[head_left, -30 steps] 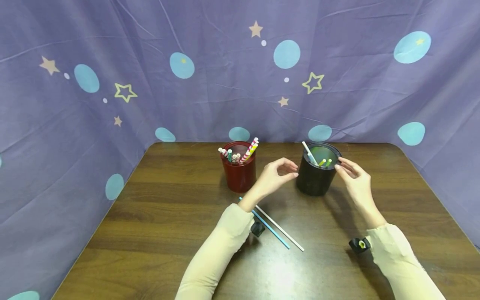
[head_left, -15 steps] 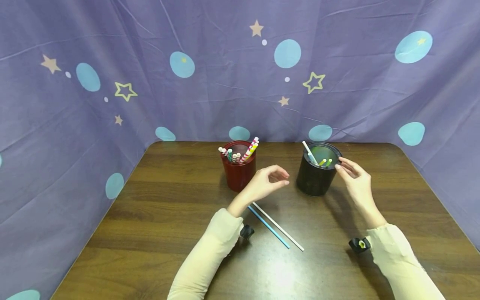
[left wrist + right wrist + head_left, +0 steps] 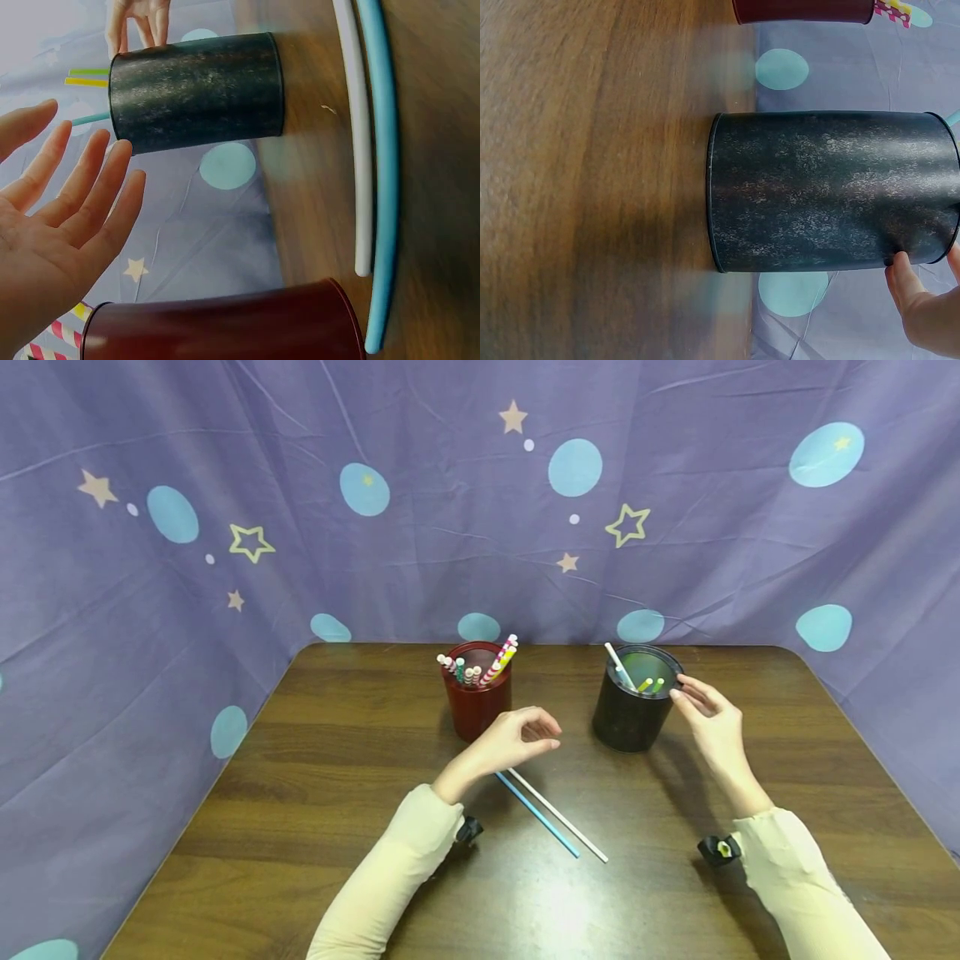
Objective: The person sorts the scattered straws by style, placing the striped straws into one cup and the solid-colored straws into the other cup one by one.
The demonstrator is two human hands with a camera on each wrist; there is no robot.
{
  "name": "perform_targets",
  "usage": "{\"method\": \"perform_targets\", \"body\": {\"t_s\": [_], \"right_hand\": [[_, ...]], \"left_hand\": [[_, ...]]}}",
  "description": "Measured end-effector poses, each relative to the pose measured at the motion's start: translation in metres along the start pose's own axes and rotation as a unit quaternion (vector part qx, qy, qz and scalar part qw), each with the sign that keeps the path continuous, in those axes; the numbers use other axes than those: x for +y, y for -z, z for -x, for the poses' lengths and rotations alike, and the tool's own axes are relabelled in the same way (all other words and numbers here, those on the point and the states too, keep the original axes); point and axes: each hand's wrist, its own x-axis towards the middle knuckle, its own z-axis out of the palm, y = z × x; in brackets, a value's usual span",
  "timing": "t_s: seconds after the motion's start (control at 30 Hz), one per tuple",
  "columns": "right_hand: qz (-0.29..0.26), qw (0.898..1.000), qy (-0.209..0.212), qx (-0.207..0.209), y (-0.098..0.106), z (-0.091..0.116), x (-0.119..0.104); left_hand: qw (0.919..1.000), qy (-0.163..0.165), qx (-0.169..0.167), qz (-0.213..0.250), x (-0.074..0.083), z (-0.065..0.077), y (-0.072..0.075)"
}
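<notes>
My left hand [image 3: 510,742] hovers in front of the red cup, its fingers loosely curved with nothing in them. In the left wrist view, its palm and spread fingers [image 3: 101,184] show. My right hand [image 3: 717,727] touches the near right side of the black cup [image 3: 632,718], with thumb and fingertips right at the rim. The right wrist view shows fingertips [image 3: 904,266] against the black wall. In that cup stand a white stick [image 3: 613,656], a blue one and yellow and green ones. Several striped sticks and a yellow one lean in the red cup [image 3: 476,710].
On the brown wooden table [image 3: 337,760], a white thin stick [image 3: 564,822] and a light blue one [image 3: 542,818] lie side by side, slanting, their far ends below my left hand. A purple curtain [image 3: 450,485] with stars and ovals hangs behind the table.
My left hand has drawn back from beside the black cup, toward the left and nearer to me. My right hand, both cups and the sticks stay where they were.
</notes>
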Motion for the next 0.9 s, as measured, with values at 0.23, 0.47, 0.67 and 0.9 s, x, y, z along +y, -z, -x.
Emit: {"method": "perform_targets", "body": {"t_s": [0.23,0.47,0.67,0.9], "right_hand": [[0.004,1.000,-0.001,0.002,0.001,0.000,0.000],[-0.003,1.000,0.001,0.002,0.000,0.000,-0.001],[-0.013,1.000,0.004,0.000,0.000,0.000,0.000],[-0.009,1.000,0.001,0.000,0.000,0.000,-0.001]], "left_hand": [[0.9994,-0.003,-0.033,-0.014,-0.004,0.011,0.001],[0.9974,-0.016,-0.057,-0.041,-0.009,0.020,0.001],[0.9945,-0.034,-0.076,-0.064,-0.013,0.025,-0.001],[0.9894,-0.039,-0.105,-0.093,-0.018,0.032,-0.002]]}}
